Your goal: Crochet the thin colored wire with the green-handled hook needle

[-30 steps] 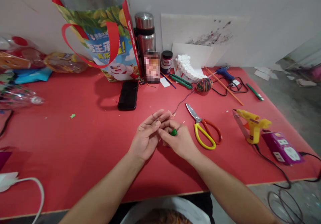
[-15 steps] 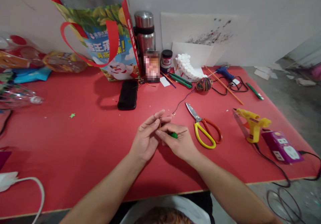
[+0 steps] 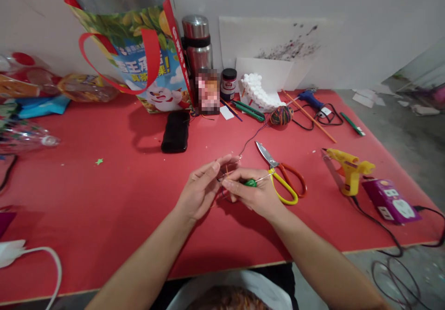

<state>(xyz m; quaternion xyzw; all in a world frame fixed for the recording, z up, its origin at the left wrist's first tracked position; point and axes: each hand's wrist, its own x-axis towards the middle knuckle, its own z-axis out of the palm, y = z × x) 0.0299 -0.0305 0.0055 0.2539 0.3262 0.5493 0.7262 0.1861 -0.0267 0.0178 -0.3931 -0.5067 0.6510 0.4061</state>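
My left hand (image 3: 200,190) is curled palm inward, its thumb and fingers pinching multicoloured yarn (image 3: 227,170). Close against it, my right hand (image 3: 255,194) grips a thin crochet hook with a green grip (image 3: 251,183); its metal shaft points out to the right. The hook's working end lies among the fingers and is hard to make out. A strand runs from the hands up to a multicoloured yarn ball (image 3: 281,115). Scissors (image 3: 281,168) with yellow and orange handles lie blades open just right of my right hand.
On the red table (image 3: 104,217) stand a phone (image 3: 175,132), a shopping bag (image 3: 153,60), a steel thermos (image 3: 197,41) and a dark jar (image 3: 229,84). A yellow glue gun (image 3: 350,168) and purple box (image 3: 391,201) sit right, with cables. A green cutter (image 3: 248,110) lies behind.
My right hand has shifted slightly right and turned, so more of the green grip and metal shaft shows. The left hand's fingers have moved a little around the yarn.
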